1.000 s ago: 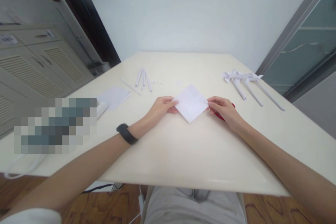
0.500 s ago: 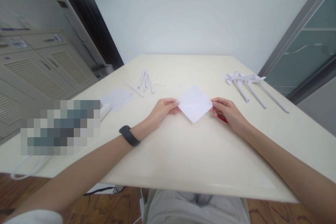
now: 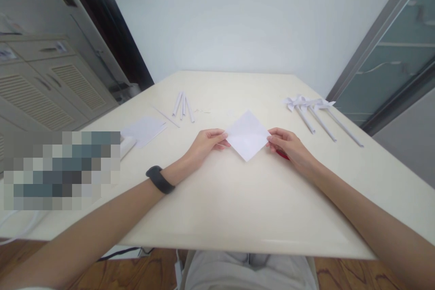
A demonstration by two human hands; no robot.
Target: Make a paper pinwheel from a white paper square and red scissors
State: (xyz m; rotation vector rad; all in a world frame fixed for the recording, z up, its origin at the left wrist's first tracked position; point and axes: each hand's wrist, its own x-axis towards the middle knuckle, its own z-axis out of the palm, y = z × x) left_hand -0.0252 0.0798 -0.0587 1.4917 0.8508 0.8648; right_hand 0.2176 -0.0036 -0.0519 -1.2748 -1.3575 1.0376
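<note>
A white square of paper (image 3: 247, 135) lies on the cream table (image 3: 217, 199), turned like a diamond. My left hand (image 3: 204, 142) pinches its left corner, with a black band on that wrist. My right hand (image 3: 288, 146) pinches the right corner. A red object (image 3: 282, 155) shows under my right hand, mostly hidden by the fingers.
Three rolled white paper sticks (image 3: 183, 105) lie at the back left, with a thin strip beside them. A loose paper sheet (image 3: 144, 128) rests to the left. Finished paper pinwheels (image 3: 314, 108) on sticks lie at the right. Cabinets stand left, a glass door right.
Both hands keep hold of the paper's corners. The view has shifted slightly; the paper and hands stay in nearly the same place on the table.
</note>
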